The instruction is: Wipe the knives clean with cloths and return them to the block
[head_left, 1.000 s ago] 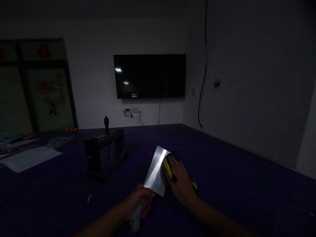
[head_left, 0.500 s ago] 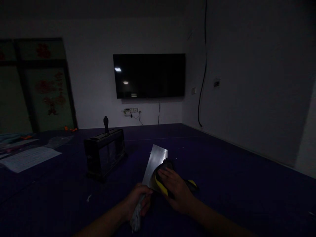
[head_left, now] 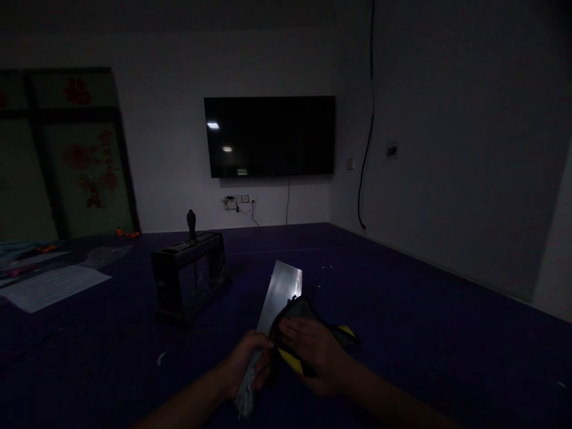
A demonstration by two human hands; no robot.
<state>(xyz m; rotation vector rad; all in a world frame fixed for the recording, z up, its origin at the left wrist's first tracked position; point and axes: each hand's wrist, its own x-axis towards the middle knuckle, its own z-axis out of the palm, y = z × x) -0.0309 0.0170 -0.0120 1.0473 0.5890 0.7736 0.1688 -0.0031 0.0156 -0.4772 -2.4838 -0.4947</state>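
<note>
My left hand (head_left: pixel 248 360) is wrapped around the metal handle of a cleaver (head_left: pixel 280 289), whose broad shiny blade points up and away from me. My right hand (head_left: pixel 313 351) presses a dark cloth with a yellow side (head_left: pixel 308 325) flat against the lower part of the blade, close to the handle. The fingers lie together on top of the cloth. Both hands hover over the dark blue surface (head_left: pixel 402 310).
A black knife block (head_left: pixel 187 277) with one dark handle (head_left: pixel 191 224) sticking up stands to the left, beyond the hands. White sheets (head_left: pixel 49 286) and small items lie at the far left. A dark television (head_left: pixel 269 137) hangs on the back wall.
My right hand has slid the cloth down the blade from its upper part toward the handle. The blade has tilted slightly more upright. My left hand has stayed put.
</note>
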